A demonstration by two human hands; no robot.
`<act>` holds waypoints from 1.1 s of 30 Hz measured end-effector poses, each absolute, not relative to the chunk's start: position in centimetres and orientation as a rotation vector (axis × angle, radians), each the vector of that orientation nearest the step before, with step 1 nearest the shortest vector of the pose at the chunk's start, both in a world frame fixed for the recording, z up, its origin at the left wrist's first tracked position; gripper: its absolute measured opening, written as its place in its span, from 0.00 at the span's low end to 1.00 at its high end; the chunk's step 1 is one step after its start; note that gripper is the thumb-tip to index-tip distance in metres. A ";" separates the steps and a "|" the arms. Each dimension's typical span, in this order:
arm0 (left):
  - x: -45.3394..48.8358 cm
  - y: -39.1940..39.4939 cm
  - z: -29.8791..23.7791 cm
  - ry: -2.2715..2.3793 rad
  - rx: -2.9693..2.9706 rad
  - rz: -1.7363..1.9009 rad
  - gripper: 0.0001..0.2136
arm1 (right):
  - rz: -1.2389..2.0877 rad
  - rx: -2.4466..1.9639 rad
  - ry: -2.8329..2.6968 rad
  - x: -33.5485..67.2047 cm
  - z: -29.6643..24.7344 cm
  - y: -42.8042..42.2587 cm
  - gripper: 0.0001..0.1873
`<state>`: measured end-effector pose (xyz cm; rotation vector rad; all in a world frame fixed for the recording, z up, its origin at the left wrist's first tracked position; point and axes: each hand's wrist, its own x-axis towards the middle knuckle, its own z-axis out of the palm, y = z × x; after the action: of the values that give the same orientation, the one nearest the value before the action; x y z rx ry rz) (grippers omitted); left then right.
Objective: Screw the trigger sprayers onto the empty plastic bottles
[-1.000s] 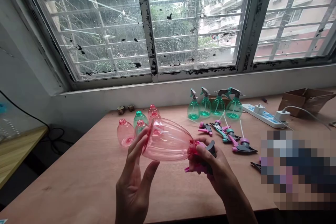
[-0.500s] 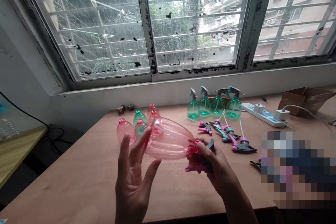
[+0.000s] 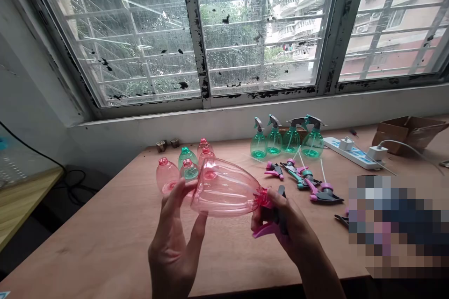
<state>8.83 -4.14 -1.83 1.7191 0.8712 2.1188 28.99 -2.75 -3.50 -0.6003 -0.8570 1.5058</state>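
Observation:
I hold a clear pink spray bottle (image 3: 224, 188) on its side above the wooden table (image 3: 105, 238). My left hand (image 3: 175, 243) cups the bottle's wide base, thumb under it and fingers behind it. Wrapped round the pink and grey trigger sprayer head (image 3: 270, 217) at the bottle's neck is my right hand (image 3: 291, 231). Behind the bottle stand several capless pink and green bottles (image 3: 167, 175).
Several green bottles with sprayer heads (image 3: 286, 142) stand near the window ledge. Loose trigger sprayers (image 3: 305, 182) lie to the right of my hands. A white power strip (image 3: 351, 152) and a cardboard box (image 3: 409, 133) sit at the far right; a blurred patch covers the right front.
My left hand's fingers have closed back onto the bottle's base. The sprayer head in my right hand has turned, its pink trigger now pointing lower.

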 end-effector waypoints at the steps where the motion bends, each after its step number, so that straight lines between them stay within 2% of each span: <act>1: 8.9 -4.4 -1.8 0.857 1.709 2.102 0.27 | 1.469 -0.619 -0.855 29.1 -3.5 -2.7 0.26; 5: 9.1 -4.9 -1.7 0.890 1.620 2.053 0.21 | 1.270 -0.756 -0.909 29.3 -3.6 -3.1 0.26; 9: 8.8 -4.5 -1.8 1.164 1.514 2.078 0.19 | 1.179 -0.788 -0.955 29.0 -3.4 -3.8 0.25; 12: 8.6 -4.0 -1.9 1.190 1.559 2.071 0.16 | 1.187 -0.740 -0.948 28.7 -3.2 -3.8 0.24; 16: 9.0 -4.2 -1.6 1.011 1.708 2.079 0.18 | 1.272 -0.692 -0.902 29.0 -3.5 -2.9 0.23; 19: 9.6 -4.8 -1.3 1.017 1.573 2.033 0.14 | 1.346 -0.643 -0.909 29.3 -3.7 -2.6 0.24; 23: 9.6 -4.7 -1.5 1.086 1.441 2.022 0.22 | 1.298 -0.677 -0.935 29.1 -3.5 -3.1 0.25; 30: 9.0 -4.2 -1.9 1.009 1.754 1.956 0.18 | 1.371 -0.656 -0.817 29.1 -3.7 -2.3 0.27; 33: 9.7 -4.8 -1.6 0.956 1.642 1.943 0.15 | 1.397 -0.684 -0.855 29.6 -3.8 -2.2 0.28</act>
<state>9.68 -4.84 -1.63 1.6425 0.9562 1.9427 29.63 -2.19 -3.77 -0.6836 -0.8549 1.3970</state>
